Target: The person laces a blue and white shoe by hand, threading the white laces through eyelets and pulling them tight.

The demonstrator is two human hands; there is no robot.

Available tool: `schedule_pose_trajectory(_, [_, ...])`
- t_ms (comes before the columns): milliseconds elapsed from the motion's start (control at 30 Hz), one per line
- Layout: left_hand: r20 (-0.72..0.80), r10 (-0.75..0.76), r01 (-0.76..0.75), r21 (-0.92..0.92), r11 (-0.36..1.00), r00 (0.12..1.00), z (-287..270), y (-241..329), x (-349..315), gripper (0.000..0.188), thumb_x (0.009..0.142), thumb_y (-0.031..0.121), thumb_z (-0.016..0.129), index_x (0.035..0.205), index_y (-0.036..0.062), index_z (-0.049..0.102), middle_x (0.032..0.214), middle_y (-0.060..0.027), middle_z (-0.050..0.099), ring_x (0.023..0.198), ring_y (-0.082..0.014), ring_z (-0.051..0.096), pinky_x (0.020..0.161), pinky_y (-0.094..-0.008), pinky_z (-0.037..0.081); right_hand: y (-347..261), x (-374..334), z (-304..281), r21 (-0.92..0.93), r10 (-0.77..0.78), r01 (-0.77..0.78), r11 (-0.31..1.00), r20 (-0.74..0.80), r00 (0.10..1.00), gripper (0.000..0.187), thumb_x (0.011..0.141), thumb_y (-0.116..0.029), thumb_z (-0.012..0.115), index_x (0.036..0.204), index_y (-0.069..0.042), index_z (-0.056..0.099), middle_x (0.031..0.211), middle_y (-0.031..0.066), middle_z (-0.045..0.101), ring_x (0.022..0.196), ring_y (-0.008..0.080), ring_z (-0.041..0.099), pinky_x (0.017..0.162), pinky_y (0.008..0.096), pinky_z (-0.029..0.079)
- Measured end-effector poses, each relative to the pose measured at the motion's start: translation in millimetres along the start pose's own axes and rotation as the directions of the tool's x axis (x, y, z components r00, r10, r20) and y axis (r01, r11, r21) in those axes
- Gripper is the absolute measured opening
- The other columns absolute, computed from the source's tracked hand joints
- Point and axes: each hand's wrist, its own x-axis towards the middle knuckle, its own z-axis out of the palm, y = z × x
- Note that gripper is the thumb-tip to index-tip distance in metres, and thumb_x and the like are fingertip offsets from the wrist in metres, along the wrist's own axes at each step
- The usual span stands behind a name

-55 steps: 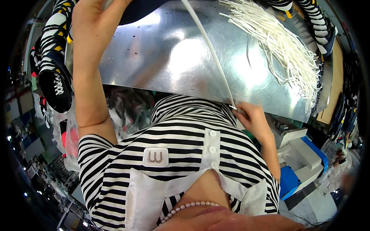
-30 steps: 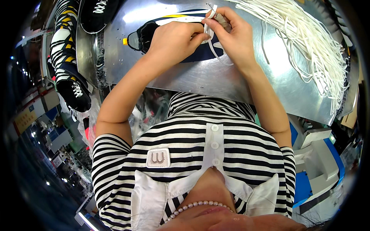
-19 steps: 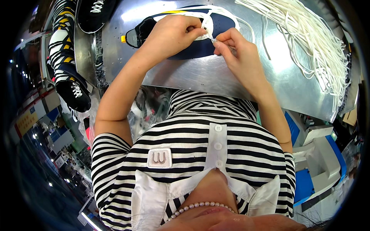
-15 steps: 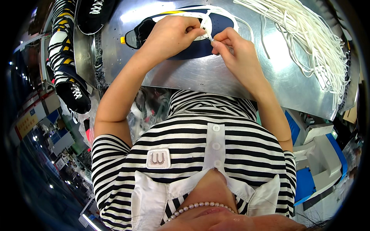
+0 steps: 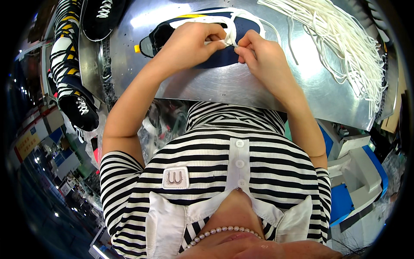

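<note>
A navy shoe upper [image 5: 251,26] with white and yellow trim lies sideways across the metal table, its toe to the right and its dark heel opening to the left. White shoelace [image 5: 233,26] runs over its lacing area and curves in loops past the toe. My left hand [image 5: 196,43] is bent over the middle of the shoe, thumb and forefinger pinched on the lace by the eyelets. Opposite it, my right hand [image 5: 264,54] pinches the lace's thin end between thumb and fingertips. The two sets of fingertips almost meet; the exact eyelet is hidden.
A big bundle of loose white laces [image 5: 340,39] spreads over the right of the metal table [image 5: 215,84]. Left of the table stands a row of stacked striped shoes [image 5: 64,56], with a black laced shoe [image 5: 98,21] beside it. A grey-and-blue plastic seat [image 5: 355,172] is at lower right.
Both hands stay at the lacing with small finger movements. The right fingertips have drawn slightly down and left, and a thin stretch of lace now shows between the hands.
</note>
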Motion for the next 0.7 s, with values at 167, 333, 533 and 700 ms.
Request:
schedule_pose_trajectory(167, [-0.114,0.121,-0.110,0.098,0.989,0.986,25,9,-13,0.021,0.082,0.004,0.067,0.103,0.0017,0.068,0.097,-0.0130,0.071,0.087,-0.0290,0.069,0.078,-0.0337,0.054,0,7,31,-0.250,-0.064,0.038,0.968,-0.096,0.993,0.016,0.090,-0.012,0.061,0.088,0.001,0.052,0.066,0.0183,0.064,0.066,0.0359,0.067,0.058,0.0449,0.052])
schedule_pose_trajectory(333, [-0.228,0.254,-0.176,0.315,0.933,0.940,21,15,-32,0.016,0.083,0.006,0.068,0.099,0.0064,0.068,0.085,-0.0083,0.069,0.078,-0.0268,0.067,0.068,-0.0351,0.052,-18,-18,8,-0.215,-0.048,0.037,0.976,-0.048,0.998,0.018,0.091,-0.014,0.063,0.097,0.000,0.053,0.068,0.0155,0.065,0.062,0.0314,0.067,0.059,0.0407,0.053])
schedule_pose_trajectory(533, [-0.284,0.586,-0.389,0.525,0.757,0.759,19,-5,-61,0.017,0.077,0.011,0.065,0.094,0.0075,0.064,0.079,-0.0009,0.063,0.071,-0.0175,0.063,0.061,-0.0316,0.049,-39,-6,-86,0.011,-0.036,0.039,0.999,-0.188,0.982,0.026,0.087,-0.020,0.074,0.100,-0.003,0.060,0.080,-0.0003,0.061,0.072,0.0086,0.056,0.066,0.0237,0.047])
schedule_pose_trajectory(700, [-0.278,0.412,-0.331,0.296,0.896,0.867,2,-9,-46,0.021,0.087,0.015,0.067,0.103,0.0014,0.065,0.092,-0.0089,0.067,0.075,-0.0238,0.062,0.069,-0.0317,0.050,-12,34,-51,0.168,0.148,-0.155,0.974,0.056,0.987,0.045,0.081,-0.026,0.081,0.110,-0.004,0.055,0.093,0.0083,0.068,0.080,0.0127,0.063,0.068,0.0259,0.050])
